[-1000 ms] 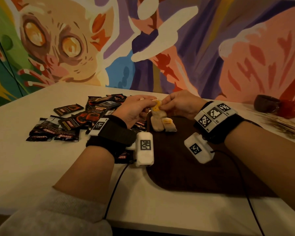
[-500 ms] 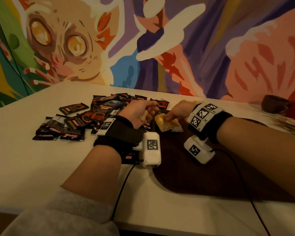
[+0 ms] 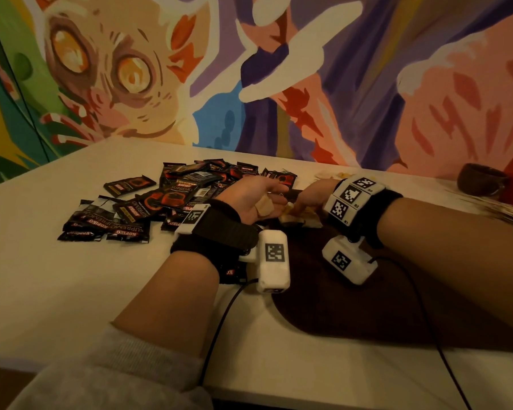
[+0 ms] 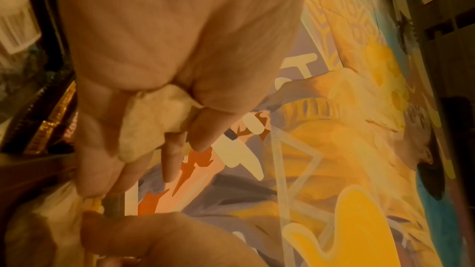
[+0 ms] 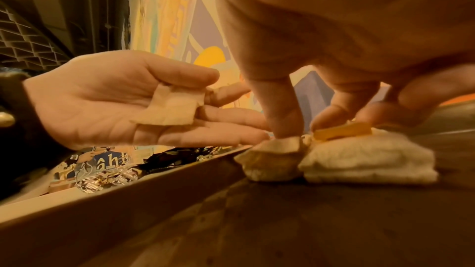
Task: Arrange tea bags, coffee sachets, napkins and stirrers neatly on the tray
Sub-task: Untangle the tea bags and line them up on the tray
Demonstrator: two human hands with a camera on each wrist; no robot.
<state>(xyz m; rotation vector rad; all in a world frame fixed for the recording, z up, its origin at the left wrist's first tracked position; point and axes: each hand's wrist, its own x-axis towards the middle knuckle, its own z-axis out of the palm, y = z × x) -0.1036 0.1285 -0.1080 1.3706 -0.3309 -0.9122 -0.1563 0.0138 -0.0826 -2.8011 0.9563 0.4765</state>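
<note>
The left hand [image 5: 102,100] lies palm up with fingers nearly straight, a tea bag [image 5: 174,107] held under its thumb against the palm. The right hand [image 5: 334,52] reaches down onto the dark tray [image 3: 353,306]; its fingers [image 5: 280,113] pinch the yellow tag [image 5: 342,130] and top of two more tea bags [image 5: 359,159] lying side by side near the tray's left rim. Coffee sachets [image 3: 160,202] lie heaped on the bench [image 3: 57,291], left of the tray.

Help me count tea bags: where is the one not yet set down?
It lies in the palm of the left hand, tea bag under the thumb, just left of the two tea bags on the tray.
</note>
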